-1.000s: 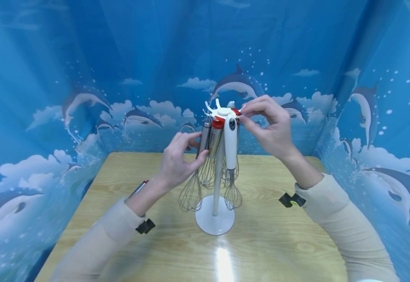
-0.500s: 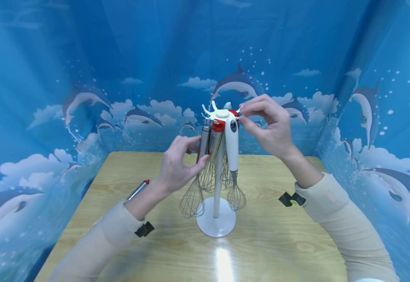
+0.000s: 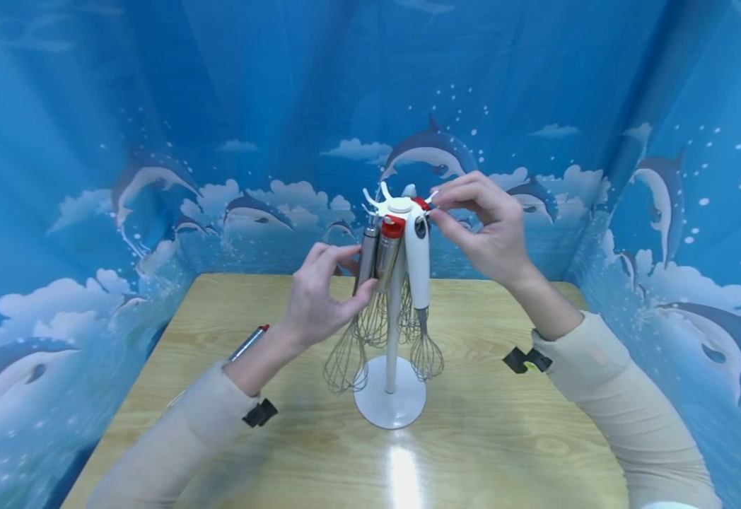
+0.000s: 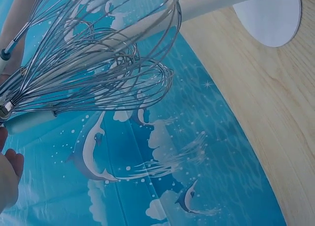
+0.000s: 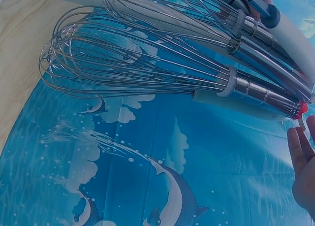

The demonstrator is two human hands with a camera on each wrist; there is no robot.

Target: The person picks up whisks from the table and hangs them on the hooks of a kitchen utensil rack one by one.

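Note:
A white stand (image 3: 392, 311) with curved prongs on top carries several whisks, hanging wire ends down. My left hand (image 3: 322, 293) grips a steel-handled whisk (image 3: 368, 254) at its left side, thumb in front and fingers partly hidden behind. At the right of the top, my right hand (image 3: 488, 219) pinches a white prong by a red-ended whisk (image 5: 266, 95), thumb and fingertips close to that red end. In front hang another red-topped whisk (image 3: 389, 254) and a white-handled whisk (image 3: 418, 265). The left wrist view catches wire loops (image 4: 113, 73) and part of my left fingers.
The stand's round white base (image 3: 389, 410) rests on a wooden table (image 3: 472, 424). Another red-ended steel tool (image 3: 249, 343) lies left on the table, partly under my left arm. A blue dolphin-print curtain (image 3: 319, 106) encloses the back and sides.
The stand's top and the hanging whisks have turned and shifted slightly, and the base has moved a little nearer. Both hands keep nearly the same places and holds.

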